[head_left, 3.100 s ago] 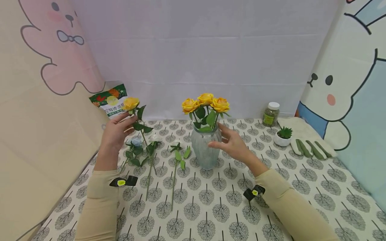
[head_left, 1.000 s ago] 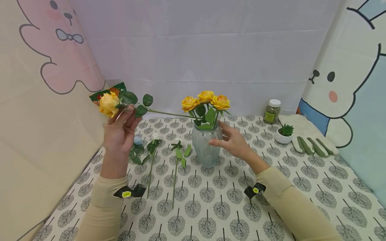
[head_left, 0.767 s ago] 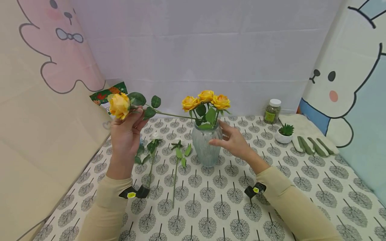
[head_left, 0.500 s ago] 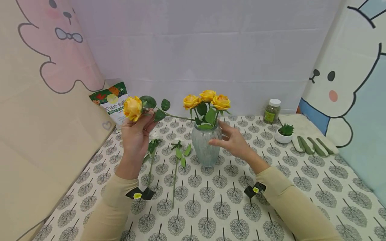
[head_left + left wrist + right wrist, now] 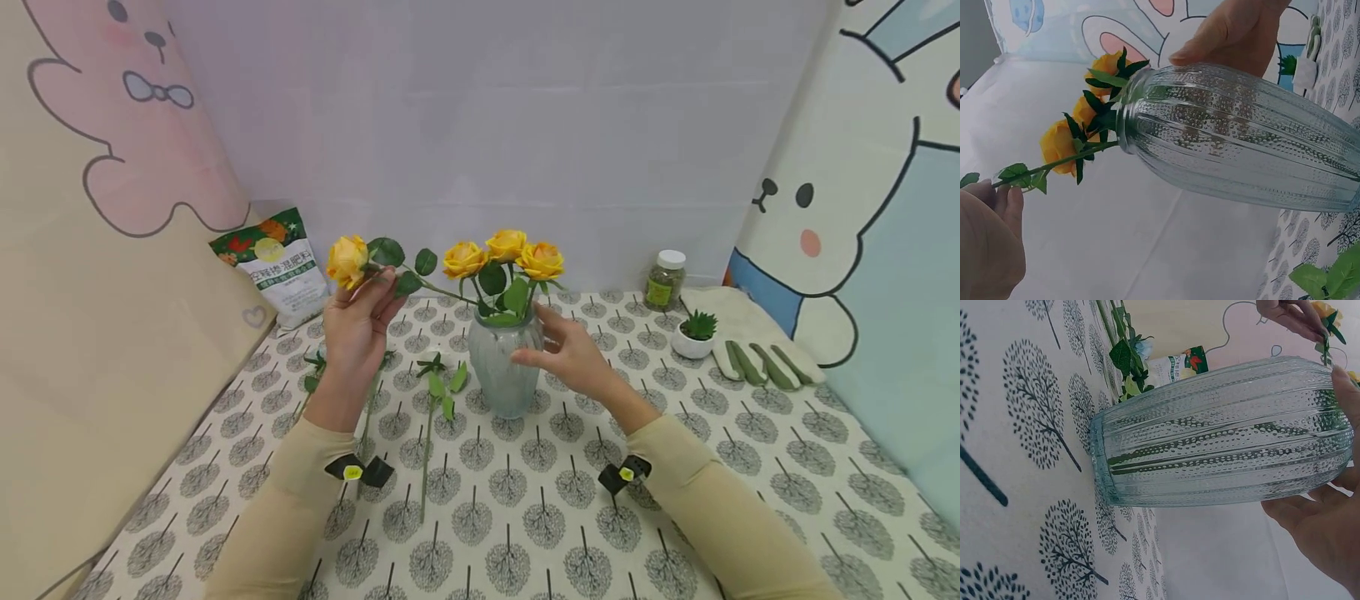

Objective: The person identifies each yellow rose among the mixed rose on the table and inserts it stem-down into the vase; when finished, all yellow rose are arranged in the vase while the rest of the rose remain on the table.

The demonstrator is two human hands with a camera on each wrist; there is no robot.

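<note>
Between its thumb and fingers my left hand (image 5: pixel 358 321) pinches the stem of a yellow rose (image 5: pixel 347 262), just below the bloom. The rose lies tilted, bloom to the left, its stem slanting down to the vase's mouth. In the left wrist view the stem (image 5: pixel 1054 164) reaches the rim. A ribbed clear glass vase (image 5: pixel 504 379) stands upright on the tablecloth with three yellow roses (image 5: pixel 506 245) in it. My right hand (image 5: pixel 573 354) holds the vase's right side near the top, thumb in front. In the right wrist view, stems (image 5: pixel 1166 445) show through the glass.
Loose flower stems (image 5: pixel 427 450) with green leaves lie left of the vase, partly behind my left arm. A fertilizer bag (image 5: pixel 288 271) leans at the back left. On the right are a lidded jar (image 5: pixel 664 282), a potted succulent (image 5: pixel 695 335) and gloves (image 5: pixel 750 337).
My left hand has tipped the rose from upright to slanting, its stem toward the vase, then shifted right, bringing the bag back into sight. The right hand stays at the vase.
</note>
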